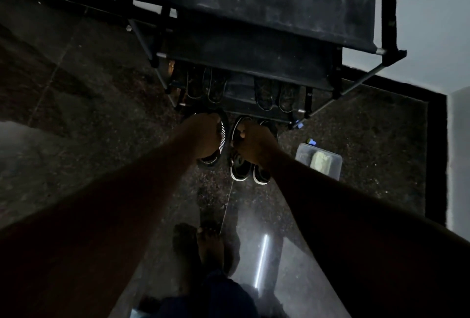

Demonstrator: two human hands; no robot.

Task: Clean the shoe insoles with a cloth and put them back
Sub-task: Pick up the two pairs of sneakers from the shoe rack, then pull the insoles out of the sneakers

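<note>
The scene is dim. Three dark shoes with white soles stand on the floor in front of a black shoe rack [254, 45]. My left hand [206, 137] grips the collar of the left shoe [220, 139], which has a white striped side. My right hand [251, 144] holds the heel edge of the middle shoe [239, 167]. A third shoe [263, 175] sits just right of it, partly under my right wrist. No insole shows. A pale cloth [321, 162] lies in a clear plastic box [304, 155] to the right.
The rack's low shelf holds two more pairs of dark shoes [277, 93]. A small blue object [312, 142] lies behind the box. My bare foot [209, 249] stands on the glossy dark floor [89, 114]. A pale wall [437, 12] runs behind and to the right.
</note>
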